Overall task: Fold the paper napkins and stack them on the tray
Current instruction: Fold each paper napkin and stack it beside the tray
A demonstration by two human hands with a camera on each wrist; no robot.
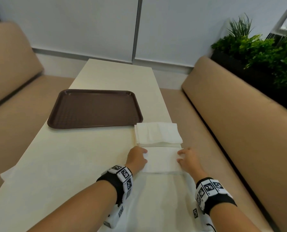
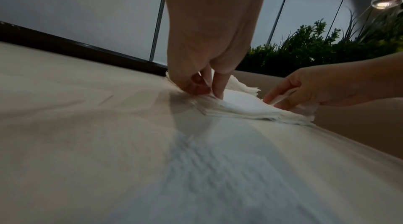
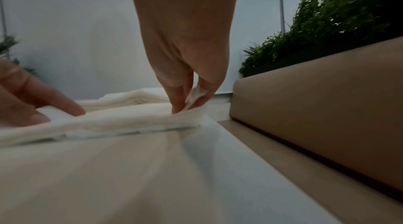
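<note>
A white napkin (image 1: pixel 162 160) lies flat near the worktop's (image 1: pixel 64 156) right edge, its left side pinched by the left hand (image 1: pixel 137 159) and its right side by the right hand (image 1: pixel 188 159). Touching it at 12 o'clock sits a napkin pile (image 1: pixel 157 134), and the brown tray (image 1: pixel 96 108) lies at 11 o'clock.

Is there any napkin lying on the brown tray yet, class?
No: the head view shows the tray bare, while the napkin pile sits on the table beside its near right corner.

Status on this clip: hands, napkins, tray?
Left hand and right hand pinch napkin ends. Spare stack behind. Tray empty, unobstructed.
</note>
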